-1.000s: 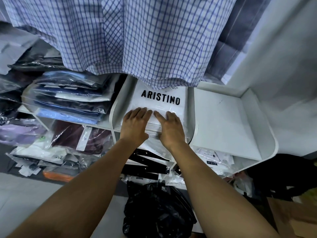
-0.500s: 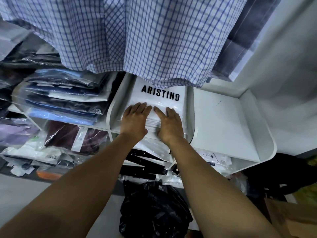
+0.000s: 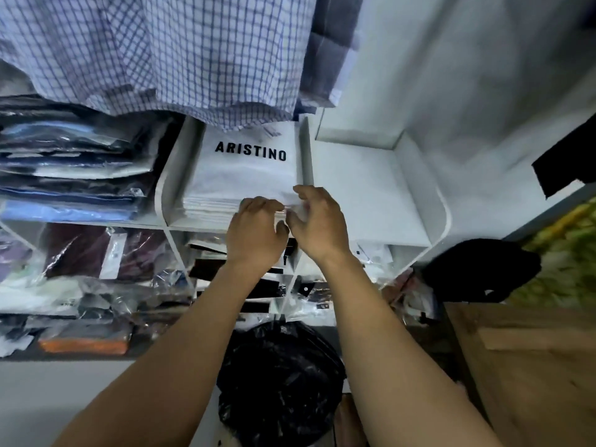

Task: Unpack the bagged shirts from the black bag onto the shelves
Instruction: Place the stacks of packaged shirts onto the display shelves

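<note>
A stack of white bagged shirts (image 3: 245, 182) marked ARISTINO lies in the middle compartment of the white shelf unit (image 3: 446, 221). My left hand (image 3: 254, 232) rests at the stack's front edge with its fingers curled down onto the top bags. My right hand (image 3: 319, 221) hovers at the stack's front right corner, fingers spread and bent, holding nothing that I can see. The black bag (image 3: 280, 375) stands on the floor below, between my forearms, its contents hidden.
A blue checked shirt (image 3: 161, 53) hangs low over the shelf's back. Bagged dark and blue shirts (image 3: 74, 166) fill the left compartment, more bags crowd the shelves below. The right compartment (image 3: 364, 195) holds nothing. A wooden surface (image 3: 532, 366) lies at the lower right.
Both hands have slid back from lying flat on top of the stack to its front edge, and the fingers have curled. The view has shifted slightly right.
</note>
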